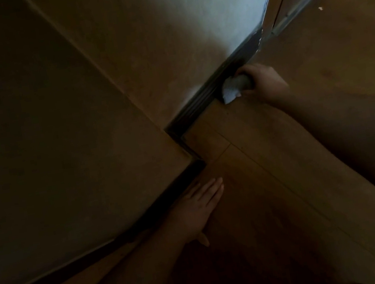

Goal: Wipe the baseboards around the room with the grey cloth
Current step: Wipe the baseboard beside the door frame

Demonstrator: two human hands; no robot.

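Note:
A dark baseboard (201, 99) runs along the foot of the wall, turns around a protruding corner and continues toward the lower left. My right hand (263, 82) grips a bunched pale grey cloth (231, 90) and holds it against the baseboard, right of the corner. My left hand (200, 210) lies flat on the wooden floor, fingers straight, beside the lower stretch of baseboard. The scene is dim.
The wooden plank floor (274, 177) fills the lower right. A door frame and door edge (282, 2) stand at the top right, where the baseboard ends. A small white speck (320, 8) lies on the floor beyond it.

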